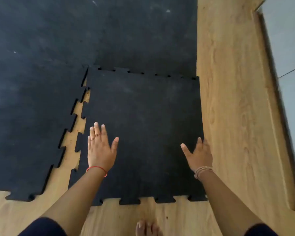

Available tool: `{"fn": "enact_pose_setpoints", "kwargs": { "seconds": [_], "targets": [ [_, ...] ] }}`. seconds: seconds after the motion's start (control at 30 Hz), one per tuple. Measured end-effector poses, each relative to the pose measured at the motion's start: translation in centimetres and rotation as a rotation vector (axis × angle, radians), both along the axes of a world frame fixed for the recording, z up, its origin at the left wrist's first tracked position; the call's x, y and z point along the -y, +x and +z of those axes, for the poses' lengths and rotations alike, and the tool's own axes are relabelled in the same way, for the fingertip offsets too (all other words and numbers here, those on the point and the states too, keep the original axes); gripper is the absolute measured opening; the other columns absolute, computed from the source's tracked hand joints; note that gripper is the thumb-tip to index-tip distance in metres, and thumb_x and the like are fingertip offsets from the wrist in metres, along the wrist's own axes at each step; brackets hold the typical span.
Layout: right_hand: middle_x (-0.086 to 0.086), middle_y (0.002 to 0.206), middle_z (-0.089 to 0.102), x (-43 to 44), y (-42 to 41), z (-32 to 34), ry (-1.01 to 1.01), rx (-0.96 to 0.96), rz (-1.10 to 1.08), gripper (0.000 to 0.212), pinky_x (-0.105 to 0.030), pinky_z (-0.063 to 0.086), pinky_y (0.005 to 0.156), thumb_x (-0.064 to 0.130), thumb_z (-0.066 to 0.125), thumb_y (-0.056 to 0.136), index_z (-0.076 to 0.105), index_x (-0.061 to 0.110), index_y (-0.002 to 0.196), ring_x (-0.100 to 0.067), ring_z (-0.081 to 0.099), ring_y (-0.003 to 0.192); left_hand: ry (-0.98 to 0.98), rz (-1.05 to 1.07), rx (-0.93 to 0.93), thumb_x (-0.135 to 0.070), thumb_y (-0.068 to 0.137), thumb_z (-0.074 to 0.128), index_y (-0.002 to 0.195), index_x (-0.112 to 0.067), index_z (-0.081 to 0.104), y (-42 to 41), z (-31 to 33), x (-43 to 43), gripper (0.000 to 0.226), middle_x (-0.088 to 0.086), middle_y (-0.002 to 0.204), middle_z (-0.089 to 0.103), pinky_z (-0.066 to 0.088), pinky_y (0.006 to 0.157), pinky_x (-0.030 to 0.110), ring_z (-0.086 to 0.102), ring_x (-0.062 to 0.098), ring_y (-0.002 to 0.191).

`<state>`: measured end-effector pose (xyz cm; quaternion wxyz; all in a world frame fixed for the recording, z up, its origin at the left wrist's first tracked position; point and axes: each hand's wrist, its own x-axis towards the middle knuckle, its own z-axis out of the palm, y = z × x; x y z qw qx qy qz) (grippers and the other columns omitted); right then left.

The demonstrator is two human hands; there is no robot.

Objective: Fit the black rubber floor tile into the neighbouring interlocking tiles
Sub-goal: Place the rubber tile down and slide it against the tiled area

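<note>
The loose black rubber tile (143, 130) lies flat on the wooden floor, its toothed far edge meeting the laid tiles behind it (126, 36). A wedge-shaped gap of bare wood (71, 150) separates its left teeth from the neighbouring tile on the left (29, 126), and the gap widens toward me. My left hand (100, 150) rests flat on the tile near its left edge, fingers spread. At the tile's right edge is my right hand (198, 155), fingers extended along that border, thumb on the tile's top.
Light wooden floor (232, 108) runs along the right of the tiles and in front of them. A dark threshold strip and grey floor (289, 48) lie at the far right. My bare foot (146, 228) stands on the wood at the bottom centre.
</note>
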<state>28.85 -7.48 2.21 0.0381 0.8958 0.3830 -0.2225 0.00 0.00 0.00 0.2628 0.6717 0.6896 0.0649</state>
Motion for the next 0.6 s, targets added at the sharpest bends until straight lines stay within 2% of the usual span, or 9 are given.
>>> {"fn": "enact_pose_setpoints", "kwargs": {
  "seconds": [0.07,0.23,0.3,0.37,0.47,0.53,0.6],
  "targets": [
    [-0.016,0.156,0.009,0.3,1.1,-1.9,0.018,0.049,-0.084,0.09,-0.042,0.014,0.115,0.065,0.036,0.084,0.007,0.006,0.146,-0.03,0.009,0.143,0.037,0.102,-0.032,-0.045,0.093,0.031,0.144,-0.004,0.005,-0.1,-2.2,0.4,0.07,0.016,0.155,-0.006,0.0,0.116,0.042,-0.009,0.028,0.142],
    [-0.015,0.154,0.018,0.5,3.2,-4.6,0.194,-0.042,-0.177,0.093,-0.045,0.014,0.115,0.061,0.051,0.08,0.012,0.01,0.146,-0.032,0.017,0.141,0.129,0.264,-0.043,-0.045,0.092,0.033,0.143,-0.002,0.006,-0.7,-5.3,1.1,0.072,0.019,0.155,-0.004,-0.001,0.116,0.044,-0.007,0.03,0.142],
    [-0.014,0.153,0.023,0.4,3.5,-4.6,0.226,-0.077,-0.181,0.095,-0.048,0.02,0.114,0.059,0.06,0.076,0.016,0.011,0.146,-0.033,0.023,0.139,0.117,0.311,-0.037,-0.044,0.092,0.036,0.143,-0.001,0.006,-1.0,-5.1,0.8,0.073,0.02,0.154,-0.001,-0.001,0.115,0.045,-0.005,0.032,0.142],
    [-0.014,0.149,0.032,0.0,4.1,-4.2,0.273,-0.206,-0.262,0.095,-0.048,0.028,0.11,0.05,0.071,0.071,0.025,0.01,0.143,-0.034,0.031,0.135,0.06,0.381,-0.015,-0.043,0.091,0.038,0.143,0.0,0.006,-1.6,-4.6,0.5,0.074,0.022,0.154,0.003,0.001,0.115,0.046,-0.002,0.034,0.142],
    [-0.016,0.148,0.034,-0.6,5.0,-3.4,0.331,-0.404,-0.461,0.091,-0.045,0.029,0.108,0.03,0.079,0.068,0.029,0.007,0.141,-0.036,0.034,0.133,0.017,0.399,-0.036,-0.044,0.089,0.045,0.142,0.002,0.012,-2.1,-3.6,-0.1,0.077,0.027,0.149,0.017,0.011,0.112,0.051,0.014,0.041,0.136],
    [-0.017,0.149,0.031,-0.6,5.7,-3.4,0.304,-0.447,-0.483,0.091,-0.047,0.025,0.109,0.025,0.079,0.069,0.027,0.004,0.142,-0.037,0.03,0.134,-0.008,0.468,-0.008,-0.044,0.086,0.05,0.14,0.002,0.021,-2.3,-3.2,-1.1,0.076,0.029,0.14,0.029,0.021,0.105,0.055,0.025,0.044,0.127],
    [-0.018,0.149,0.03,-0.6,6.3,-3.7,0.288,-0.508,-0.493,0.089,-0.047,0.024,0.11,0.019,0.078,0.07,0.027,0.004,0.141,-0.037,0.03,0.134,-0.041,0.565,0.028,-0.045,0.083,0.056,0.134,0.001,0.031,-2.7,-2.9,-2.4,0.074,0.028,0.135,0.034,0.026,0.1,0.054,0.028,0.043,0.122]
  ]
}}
